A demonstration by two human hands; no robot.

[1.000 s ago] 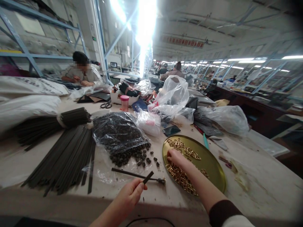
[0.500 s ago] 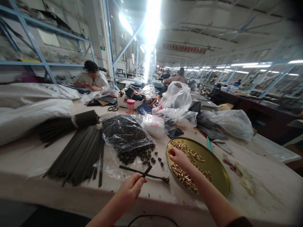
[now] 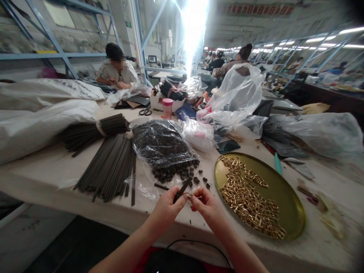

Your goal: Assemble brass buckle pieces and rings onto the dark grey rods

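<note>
My left hand pinches the end of a thin dark strap that points up and to the right. Just right of it, my right hand is closed on a small gold buckle and holds it against the strap's end. Both hands meet above the near table edge. To their right a round gold tray holds several loose gold buckles. Ahead of my hands lies a clear bag of small dark loops, with several loops spilled out.
Loose dark straps and a tied bundle lie on the left beside large white sacks. Plastic bags, a pink cup, scissors and a phone stand further back. A person sits at the far left.
My right hand left the gold tray with a buckle and came over to my left hand. The strap's end now meets the buckle. The camera has tilted down.
</note>
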